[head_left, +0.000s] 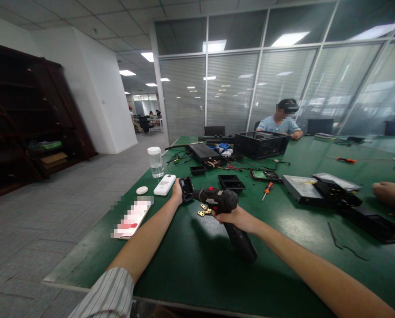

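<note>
My right hand (235,218) is wrapped round the grip of a black cordless drill (219,198) with red buttons. Its nose points left, and the tip meets or nearly meets a small black plastic case (186,189). That case stands tilted up in my left hand (176,192), its hollow side turned towards the drill. Several small brass-coloured metal plates (204,212) lie on the green table just below the drill. Past the drill's nose sits a black two-part tray (231,183), with a smaller black tray (197,170) further back.
Left of my hands are a phone (134,218), a round white case (142,190), a white box-shaped device (164,185) and a clear jar (156,162). An orange screwdriver (268,191) and opened drives (303,190) lie right. Another person's hand (391,196) rests at the right edge.
</note>
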Demonstrator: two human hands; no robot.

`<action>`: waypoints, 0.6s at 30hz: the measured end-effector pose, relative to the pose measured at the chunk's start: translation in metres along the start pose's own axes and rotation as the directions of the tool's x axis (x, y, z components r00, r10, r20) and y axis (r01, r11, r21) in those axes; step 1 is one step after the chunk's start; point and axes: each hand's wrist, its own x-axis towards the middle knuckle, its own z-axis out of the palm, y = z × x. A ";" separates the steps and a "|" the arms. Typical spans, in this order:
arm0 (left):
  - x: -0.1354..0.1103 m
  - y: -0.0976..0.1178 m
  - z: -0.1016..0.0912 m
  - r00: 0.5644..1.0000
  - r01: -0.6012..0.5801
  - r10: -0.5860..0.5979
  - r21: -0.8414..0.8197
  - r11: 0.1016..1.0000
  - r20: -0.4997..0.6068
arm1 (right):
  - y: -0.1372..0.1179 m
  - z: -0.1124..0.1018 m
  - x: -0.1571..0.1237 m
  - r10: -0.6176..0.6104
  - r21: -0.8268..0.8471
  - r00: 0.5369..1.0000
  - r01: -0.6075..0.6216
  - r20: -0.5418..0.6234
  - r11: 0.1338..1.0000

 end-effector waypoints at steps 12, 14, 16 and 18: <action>-0.001 0.001 0.002 1.000 -0.003 0.003 0.015 1.000 -0.005 | 0.003 -0.001 0.001 -0.002 -0.009 1.000 0.002 -0.003 1.000; -0.001 0.001 0.002 1.000 -0.005 0.005 0.014 1.000 -0.004 | 0.004 -0.002 0.001 0.002 -0.008 1.000 -0.002 -0.003 1.000; -0.001 0.001 0.002 1.000 -0.005 0.005 0.013 1.000 -0.002 | 0.004 -0.001 0.001 0.000 -0.004 1.000 0.000 0.000 1.000; -0.002 0.001 0.001 1.000 -0.006 0.006 0.016 1.000 0.002 | 0.004 -0.001 0.001 -0.005 0.005 1.000 0.005 -0.001 1.000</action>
